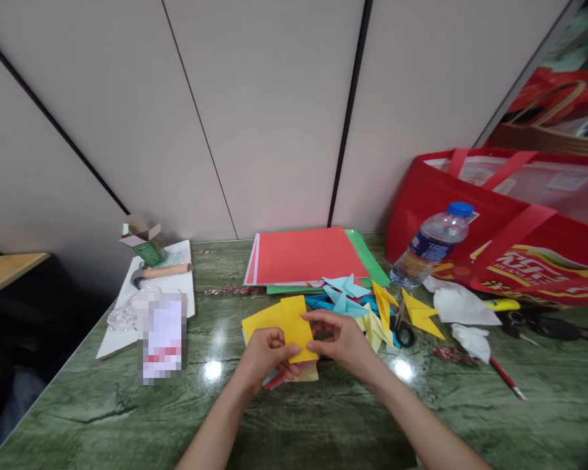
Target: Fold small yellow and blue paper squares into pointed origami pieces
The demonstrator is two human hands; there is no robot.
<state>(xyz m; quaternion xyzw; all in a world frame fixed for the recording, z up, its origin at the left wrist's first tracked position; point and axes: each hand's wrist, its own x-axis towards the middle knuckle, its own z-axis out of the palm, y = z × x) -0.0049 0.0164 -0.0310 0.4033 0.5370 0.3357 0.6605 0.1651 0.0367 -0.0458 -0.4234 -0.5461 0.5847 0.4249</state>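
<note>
Left hand (267,354) and right hand (343,341) pinched yellow paper (296,329), which uneven finger pressure could crease crookedly.

Craft corner, home or office unclear

A pale-grey panelled wall (284,130) stands behind the glossy green marbled table (102,418). On it lie flat red paper sheets (304,258) and folded pale-blue paper shapes (345,304); a red shopping bag (416,202) stands at its right side.

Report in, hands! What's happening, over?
Left hand pinching yellow paper; right hand at its right edge. Paper over more sheets. Folded shapes close beyond right hand.
</note>
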